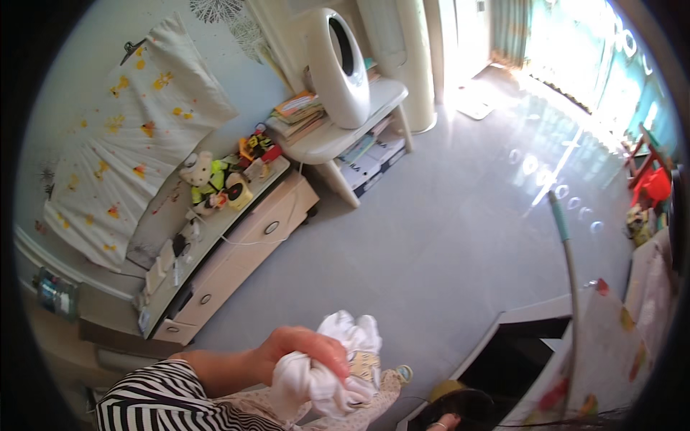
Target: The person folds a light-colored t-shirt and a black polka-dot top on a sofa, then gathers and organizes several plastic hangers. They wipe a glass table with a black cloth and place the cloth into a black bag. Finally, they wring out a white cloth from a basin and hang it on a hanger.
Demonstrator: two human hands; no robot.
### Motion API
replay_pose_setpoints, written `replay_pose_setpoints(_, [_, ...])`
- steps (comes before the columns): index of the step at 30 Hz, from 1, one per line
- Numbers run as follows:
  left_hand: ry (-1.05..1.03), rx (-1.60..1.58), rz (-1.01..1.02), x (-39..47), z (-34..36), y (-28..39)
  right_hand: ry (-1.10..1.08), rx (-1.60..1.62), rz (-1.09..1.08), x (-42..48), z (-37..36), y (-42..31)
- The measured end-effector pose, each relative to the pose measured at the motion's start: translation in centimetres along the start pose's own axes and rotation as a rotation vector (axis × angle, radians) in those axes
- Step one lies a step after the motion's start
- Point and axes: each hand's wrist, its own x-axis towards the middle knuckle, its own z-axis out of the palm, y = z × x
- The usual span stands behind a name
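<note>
A crumpled white cloth [304,380], perhaps a garment, is bunched in my left hand [310,345]. The fingers close over it, and part of the cloth hangs past them with a pale yellow patterned patch [364,366]. Below it show my legs in pale dotted trousers [385,396] and one slipper [404,373]. At the bottom edge, a small, cut-off hand with a band at the wrist, apparently my right hand [446,422], is beside a dark round object [461,404]. Its grip is unclear.
A low drawer cabinet [242,248] bearing toys runs along the left wall. Beyond it, a white table [318,148] carries books and a white oval appliance [339,70]. A long pole [571,280] stands at right, near a cloth-covered table [609,366]. Grey floor [431,231] lies between.
</note>
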Motion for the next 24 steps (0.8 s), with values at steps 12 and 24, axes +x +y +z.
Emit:
replay_pose_setpoints(12, [-0.002,0.019,-0.064,7.2,1.5,-9.0,-0.117,0.167,-0.023,2.2,6.9,-3.1])
replay_pose_setpoints(24, [0.153,0.393,-0.066,11.6,11.9,1.2,-0.474,0.809,-0.609,-33.5,-21.0,-10.5])
